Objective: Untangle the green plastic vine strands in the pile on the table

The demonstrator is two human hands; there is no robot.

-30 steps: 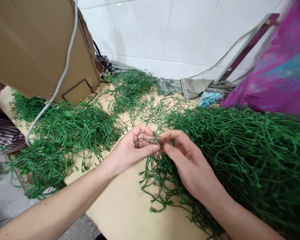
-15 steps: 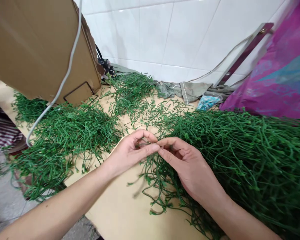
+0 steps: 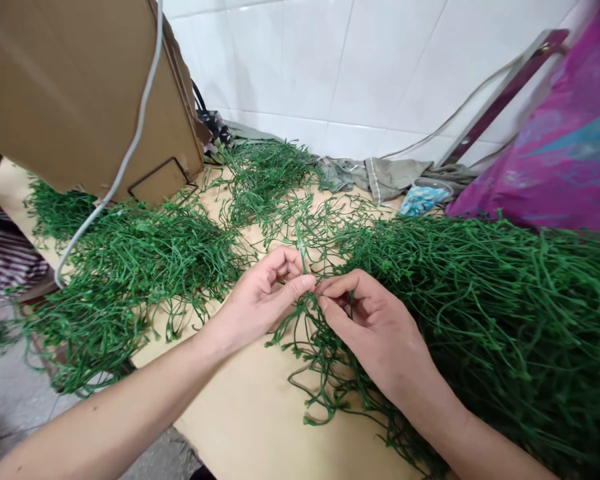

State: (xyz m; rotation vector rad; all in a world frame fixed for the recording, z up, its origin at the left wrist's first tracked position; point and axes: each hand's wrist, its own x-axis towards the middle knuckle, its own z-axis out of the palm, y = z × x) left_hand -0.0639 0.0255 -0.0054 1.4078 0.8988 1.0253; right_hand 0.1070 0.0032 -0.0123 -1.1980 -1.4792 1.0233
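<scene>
My left hand (image 3: 260,300) and my right hand (image 3: 370,327) meet at the middle of a tan tabletop (image 3: 245,413), fingertips pinched together on thin green plastic stems (image 3: 305,267). One stem sticks up between the two thumbs. More tangled stems (image 3: 325,373) trail down below my hands. A big heap of the same green stems (image 3: 490,300) lies under and to the right of my right hand. Another heap (image 3: 140,260) lies to the left.
A tilted cardboard box (image 3: 80,93) with a white cord (image 3: 130,147) hangs over the back left. A white tiled wall (image 3: 340,60) stands behind. Crumpled grey cloth (image 3: 375,175), a small plastic bag (image 3: 423,197) and magenta fabric (image 3: 555,153) lie at the back right. Striped fabric (image 3: 10,267) shows at the left edge.
My hands stayed pinched together at the same spot. A stem now stands up between the thumbs, and the loose strands below have shifted slightly.
</scene>
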